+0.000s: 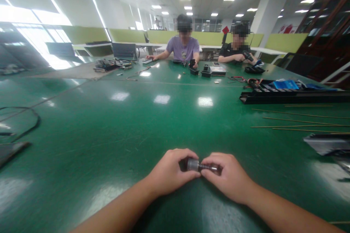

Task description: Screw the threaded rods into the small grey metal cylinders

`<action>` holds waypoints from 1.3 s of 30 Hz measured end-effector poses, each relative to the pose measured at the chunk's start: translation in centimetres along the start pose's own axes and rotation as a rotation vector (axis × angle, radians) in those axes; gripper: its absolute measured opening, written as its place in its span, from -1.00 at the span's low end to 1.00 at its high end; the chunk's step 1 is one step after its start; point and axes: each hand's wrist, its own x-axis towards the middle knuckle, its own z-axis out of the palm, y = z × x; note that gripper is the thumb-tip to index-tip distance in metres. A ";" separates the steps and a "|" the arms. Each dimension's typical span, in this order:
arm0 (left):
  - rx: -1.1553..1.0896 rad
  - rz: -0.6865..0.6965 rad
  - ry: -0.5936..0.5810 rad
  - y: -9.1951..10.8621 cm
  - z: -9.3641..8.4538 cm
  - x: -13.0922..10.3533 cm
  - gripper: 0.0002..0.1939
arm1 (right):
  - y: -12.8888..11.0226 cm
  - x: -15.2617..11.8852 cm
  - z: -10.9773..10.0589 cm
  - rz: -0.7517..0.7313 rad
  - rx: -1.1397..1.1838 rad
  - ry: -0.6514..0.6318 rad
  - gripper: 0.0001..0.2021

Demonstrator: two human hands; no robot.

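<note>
Low in the middle of the head view, a small grey metal cylinder with a thin dark shaft (193, 164) lies sideways between my hands, over the green table. The fingers and thumb of my left hand (171, 171) curl around the wide cylinder end. My right hand (229, 176) closes on the shaft side, its fingertips and thumb close to where the shaft meets the cylinder. The shiny tip of the shaft shows inside the curve of the right fingers. Whether the cylinder and shaft are one piece or two, I cannot tell.
The glossy green table (136, 116) stretches far ahead. At right lie several thin brass-coloured rods (300, 119) and a long black channel (295, 97). A black cable (37, 122) loops at left. Two people sit across, near black boxes (206, 73).
</note>
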 end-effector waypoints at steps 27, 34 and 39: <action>0.004 0.003 0.003 0.0 0.0 -0.1 -0.74 | 0.0 0.0 0.0 -0.010 -0.011 -0.008 -0.89; 0.006 -0.003 0.009 -0.1 0.1 -0.1 -0.74 | 0.1 0.0 0.0 -0.001 -0.004 -0.016 -0.90; 0.004 0.001 0.009 -0.1 0.0 0.0 -0.74 | 0.1 -0.1 0.0 -0.008 -0.003 -0.013 -0.90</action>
